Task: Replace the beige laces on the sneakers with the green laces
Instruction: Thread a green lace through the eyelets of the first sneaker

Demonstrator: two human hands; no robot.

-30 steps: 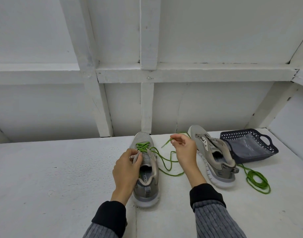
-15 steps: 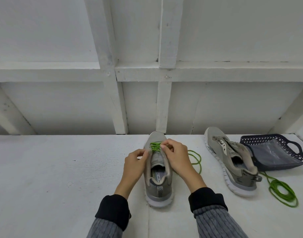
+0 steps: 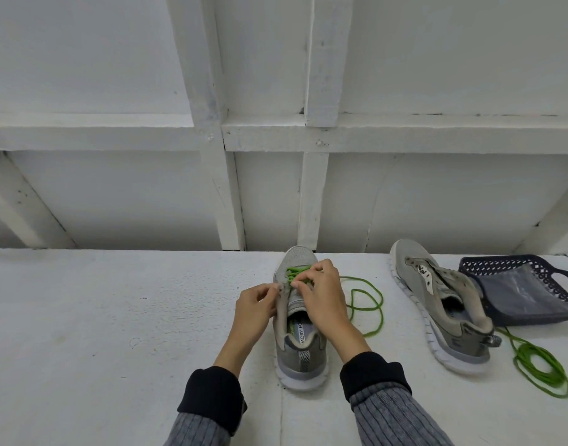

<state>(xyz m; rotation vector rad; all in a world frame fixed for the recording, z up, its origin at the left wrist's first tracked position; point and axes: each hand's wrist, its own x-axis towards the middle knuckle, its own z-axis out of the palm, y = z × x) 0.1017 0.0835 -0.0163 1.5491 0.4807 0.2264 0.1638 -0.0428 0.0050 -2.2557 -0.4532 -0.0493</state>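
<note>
Both hands curl over the near sneaker (image 3: pixel 300 336): left hand (image 3: pixel 255 309) pinches its eyelet edge, right hand (image 3: pixel 321 297) pinches the green lace (image 3: pixel 295 273). The basket (image 3: pixel 507 268) holds a clear bag (image 3: pixel 520 292).

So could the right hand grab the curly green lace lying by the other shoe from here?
Probably yes. The right hand is busy at the near sneaker, but the coiled green lace lies in the open on that same side, nothing covering it.

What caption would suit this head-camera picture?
Both hands, left hand and right hand, thread a green lace through the near sneaker.
</note>
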